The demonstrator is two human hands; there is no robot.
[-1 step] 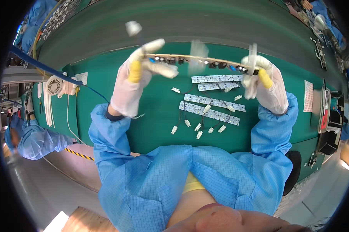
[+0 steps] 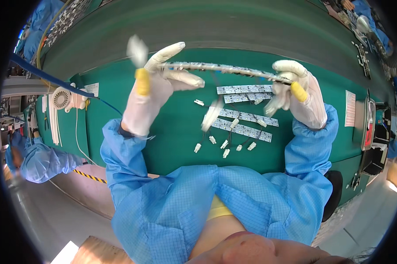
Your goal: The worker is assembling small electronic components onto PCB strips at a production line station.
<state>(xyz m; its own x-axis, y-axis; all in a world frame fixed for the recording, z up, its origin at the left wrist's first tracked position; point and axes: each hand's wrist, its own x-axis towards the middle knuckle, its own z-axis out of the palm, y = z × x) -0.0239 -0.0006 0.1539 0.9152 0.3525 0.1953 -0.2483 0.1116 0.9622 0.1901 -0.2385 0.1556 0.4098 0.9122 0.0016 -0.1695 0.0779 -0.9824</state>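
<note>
A long, narrow circuit board strip [image 2: 225, 68] is held up crosswise over the green mat, slightly lower at its right end. My left hand [image 2: 151, 90], in a white glove with one yellow fingertip cover, grips its left end. Gripping the right end is my right hand [image 2: 304, 97], gloved the same way. A white connector [image 2: 138, 50], smeared by motion, hangs out beside my left hand. Another blurred connector [image 2: 212, 115] dangles below the strip on its wire. Several LED board strips [image 2: 244, 89] with wired white connectors [image 2: 226, 153] lie on the mat underneath.
The green mat [image 2: 176, 149] covers the bench, with a dark belt-like surface [image 2: 233, 31] beyond it. A small white fan [image 2: 62, 97] and a blue hose [image 2: 40, 72] are at the left. Black boxes [image 2: 374, 162] stand at the right. A co-worker's sleeve [image 2: 49, 158] shows far left.
The strip has turned about its length, showing its pale face where dark parts stuck out below. Its loose connectors have swung, one dropping from above the strip to below it.
</note>
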